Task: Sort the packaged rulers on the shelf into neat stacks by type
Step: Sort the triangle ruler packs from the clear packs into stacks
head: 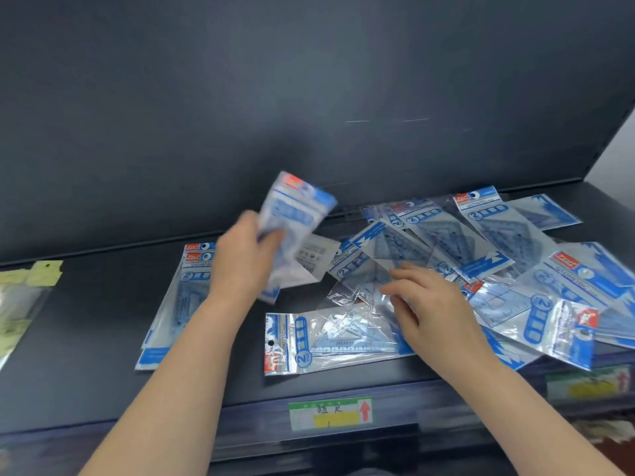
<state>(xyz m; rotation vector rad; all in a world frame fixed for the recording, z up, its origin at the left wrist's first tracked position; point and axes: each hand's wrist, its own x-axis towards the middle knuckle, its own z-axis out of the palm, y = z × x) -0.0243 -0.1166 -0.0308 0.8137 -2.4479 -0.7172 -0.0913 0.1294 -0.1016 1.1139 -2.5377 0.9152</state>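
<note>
- Left hand (240, 259) was raised over the middle of the shelf (103, 338), fingers clamped on one blue-and-white packet (292, 218), which was motion-blurred.
- Right hand (429, 304) was on the loose pile (498, 242), which covered the shelf's right half. Its fingers were apart and lay flat on a clear packet, with no grip visible.
- A started stack (182, 297) lay left of centre, its packets roughly aligned.
- One packet (326, 341) lay sideways at the front edge.
- Risk: the packets were glossy and overlapped every which way, so pulling one would likely drag its neighbours along.
- Risk: the sideways packet and those at the right front edge could slip off the shelf if nudged.
- Risk: the packets looked nearly identical, so types could easily get mixed. The set squares inside were the only visible cue.
- Writing: "GEOMETRIC" and a big "2" were on several packets. The red brand tab was illegible.
- The shelf-edge label (331, 412) had a red up-arrow, a yellow band and handwritten characters that could not be read for sure.
- Yellow-green packets (20, 304) lay at the left edge, text unreadable.
</note>
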